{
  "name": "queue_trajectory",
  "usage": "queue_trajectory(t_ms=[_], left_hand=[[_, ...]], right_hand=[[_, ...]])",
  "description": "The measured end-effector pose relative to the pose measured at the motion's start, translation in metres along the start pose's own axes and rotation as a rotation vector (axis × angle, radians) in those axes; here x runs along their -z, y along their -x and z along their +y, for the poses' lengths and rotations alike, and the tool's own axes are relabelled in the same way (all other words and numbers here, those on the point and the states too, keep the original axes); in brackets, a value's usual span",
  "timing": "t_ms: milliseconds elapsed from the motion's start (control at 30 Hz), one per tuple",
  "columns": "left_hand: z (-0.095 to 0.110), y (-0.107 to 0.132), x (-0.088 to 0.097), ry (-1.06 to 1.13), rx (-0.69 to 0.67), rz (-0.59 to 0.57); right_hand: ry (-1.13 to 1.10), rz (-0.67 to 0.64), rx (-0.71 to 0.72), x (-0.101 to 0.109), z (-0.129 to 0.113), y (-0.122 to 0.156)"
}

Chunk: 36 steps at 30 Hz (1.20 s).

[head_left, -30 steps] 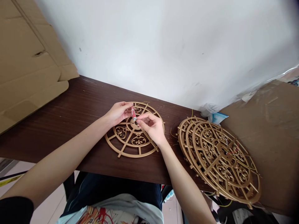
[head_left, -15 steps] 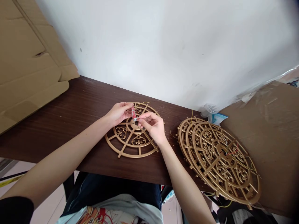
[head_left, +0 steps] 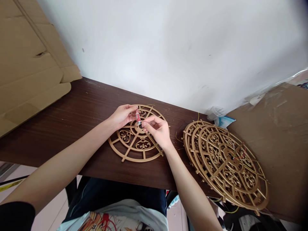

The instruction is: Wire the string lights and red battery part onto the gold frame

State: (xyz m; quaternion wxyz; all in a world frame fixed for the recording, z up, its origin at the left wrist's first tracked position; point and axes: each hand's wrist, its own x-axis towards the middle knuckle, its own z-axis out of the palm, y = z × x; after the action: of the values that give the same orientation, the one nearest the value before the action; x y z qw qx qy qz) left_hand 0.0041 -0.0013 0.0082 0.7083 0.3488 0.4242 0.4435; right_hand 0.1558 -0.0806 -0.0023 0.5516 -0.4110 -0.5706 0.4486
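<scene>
My left hand [head_left: 125,116] is closed on a red battery [head_left: 138,116], its thumb and fingers around the far end. The battery's near end, a metal terminal, points down toward me. Beside that terminal my right hand [head_left: 157,128] has thumb and forefinger pinched together; whatever lies between them is too small to make out. Both hands are above a round gold openwork disc [head_left: 144,159] with spokes and scrollwork, which lies flat on the dark table. A thin yellow wire [head_left: 150,105] shows at the disc's far rim.
To the right leans an overlapping pile of similar gold discs [head_left: 225,163] with thin coloured wires, partly over the table's edge. Behind it sit a clear plastic cup [head_left: 215,113] and a blue-and-white packet [head_left: 225,121]. Cardboard [head_left: 31,64] stands at left, more cardboard [head_left: 276,144] at right.
Almost everything stays as it was. My right fingertips shift slightly at the battery's near end, and the battery tilts a little; the discs have not moved.
</scene>
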Motion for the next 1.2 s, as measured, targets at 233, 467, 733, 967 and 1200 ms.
queue_trajectory(t_ms=[233,467,733,967,1200], left_hand=[[0.0026,0.0026,-0.0028,-0.008,0.01,0.024],[0.0015,0.0006,-0.0027,0.003,0.006,0.038],[-0.0014,-0.0006,-0.0023,0.001,-0.002,0.04],[-0.004,-0.0012,-0.0018,-0.029,-0.024,0.02],[-0.0057,-0.0011,-0.0011,-0.069,-0.03,0.005]], right_hand=[[0.042,-0.03,0.036,0.0017,0.0075,0.0013],[0.161,-0.014,0.106,0.0012,0.005,0.0019],[0.266,0.012,0.18,-0.0001,0.0051,0.0021],[0.264,-0.083,0.187,-0.0018,0.0052,0.0037],[0.336,-0.122,0.192,-0.0023,0.0046,0.0054]])
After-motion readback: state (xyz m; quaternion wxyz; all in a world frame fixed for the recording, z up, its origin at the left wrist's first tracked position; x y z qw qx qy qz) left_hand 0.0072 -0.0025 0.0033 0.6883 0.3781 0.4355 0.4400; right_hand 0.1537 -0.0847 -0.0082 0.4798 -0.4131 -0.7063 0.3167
